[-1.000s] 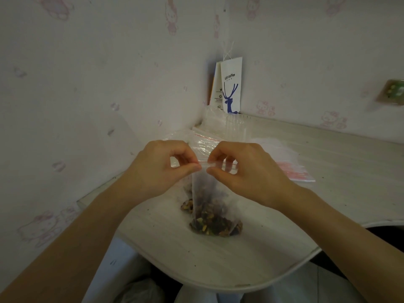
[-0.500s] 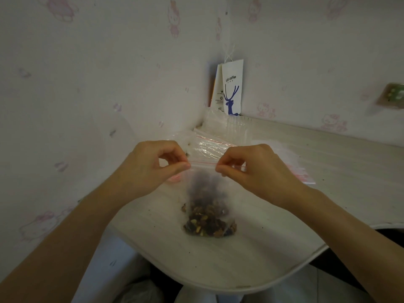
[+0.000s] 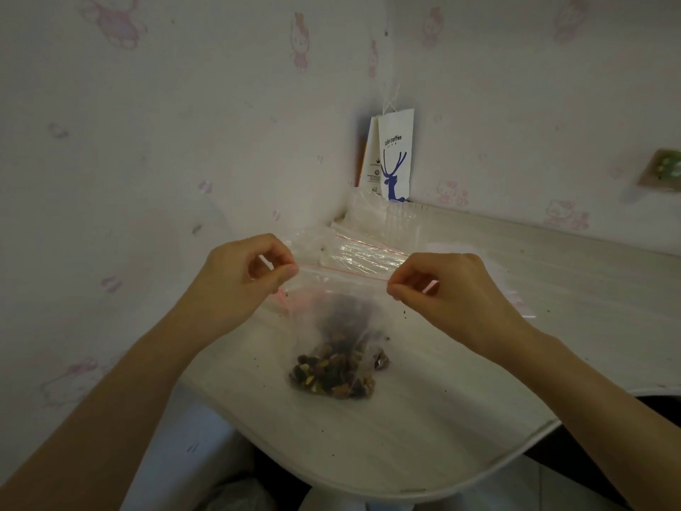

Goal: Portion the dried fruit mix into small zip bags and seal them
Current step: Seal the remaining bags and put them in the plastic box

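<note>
A small clear zip bag (image 3: 331, 311) with a red line along its top hangs upright over the white table (image 3: 423, 437). Dried fruit mix (image 3: 331, 378) fills its bottom, which touches the table. My left hand (image 3: 239, 285) pinches the left end of the zip strip between thumb and finger. My right hand (image 3: 449, 289) pinches the right end. The strip is stretched straight between them. A little loose fruit (image 3: 381, 361) lies on the table beside the bag's right corner.
Several empty zip bags (image 3: 365, 248) lie flat behind my hands, and more clear plastic (image 3: 379, 212) is heaped toward the corner. A white paper coffee bag (image 3: 396, 156) leans in the wall corner. The table's curved front edge runs below the bag. Crumbs dot the tabletop.
My hands have slid apart along the zip strip, from close together at the middle out to its two ends. The bag now hangs wider and flatter.
</note>
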